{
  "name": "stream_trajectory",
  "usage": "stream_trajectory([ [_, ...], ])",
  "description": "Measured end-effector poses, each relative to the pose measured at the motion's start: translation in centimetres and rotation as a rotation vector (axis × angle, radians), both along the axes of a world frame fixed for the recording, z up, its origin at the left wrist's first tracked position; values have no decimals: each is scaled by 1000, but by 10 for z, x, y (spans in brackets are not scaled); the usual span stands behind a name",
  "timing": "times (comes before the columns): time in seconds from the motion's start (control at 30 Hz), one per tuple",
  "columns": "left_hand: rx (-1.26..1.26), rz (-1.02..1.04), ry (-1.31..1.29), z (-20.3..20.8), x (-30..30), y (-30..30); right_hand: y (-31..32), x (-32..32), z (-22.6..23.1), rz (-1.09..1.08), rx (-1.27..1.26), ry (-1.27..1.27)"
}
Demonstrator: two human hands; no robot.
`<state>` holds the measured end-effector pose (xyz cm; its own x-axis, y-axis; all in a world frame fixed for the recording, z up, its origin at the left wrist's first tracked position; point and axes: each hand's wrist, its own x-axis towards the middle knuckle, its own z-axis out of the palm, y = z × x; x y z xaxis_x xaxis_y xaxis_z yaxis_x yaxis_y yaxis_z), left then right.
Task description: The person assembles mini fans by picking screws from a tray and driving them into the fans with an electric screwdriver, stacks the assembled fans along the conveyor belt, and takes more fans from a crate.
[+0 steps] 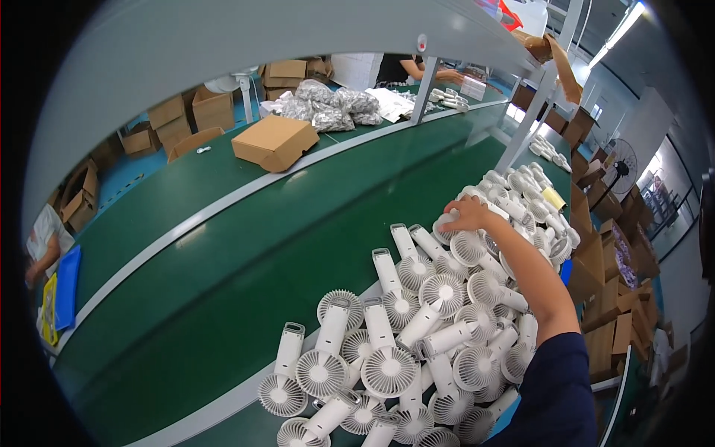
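Note:
My right hand (472, 214) reaches out from the lower right over a heap of white handheld fans (441, 296). Its fingers curl round the round head of one white handheld fan (445, 226) at the heap's far left edge; the palm hides part of that fan. The fans lie jumbled on one another, with round slatted heads and short handles ending in a grey loop. Several at the near left lie along the pale rail, partly over the green belt. My left hand is out of view.
The green conveyor belt (223, 276) runs beside the heap. Across it are a brown cardboard box (275, 141) and silvery bagged items (328, 104). A slanting metal post (525, 123) stands beyond my hand. Co-workers' arms show at the far side and left, near a blue tray (68, 287).

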<state>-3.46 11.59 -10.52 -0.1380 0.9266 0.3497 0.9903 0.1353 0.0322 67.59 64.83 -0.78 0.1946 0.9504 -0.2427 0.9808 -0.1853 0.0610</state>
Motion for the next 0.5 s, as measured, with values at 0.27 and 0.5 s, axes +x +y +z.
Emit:
stream_trajectory([
  [0.27,-1,-16,46,-18,-10,-16,4,-6,-3,178,-42,79],
  [0.5,-164,-39,114,-15,-27,-9,15,27,-6,5,574,184],
])
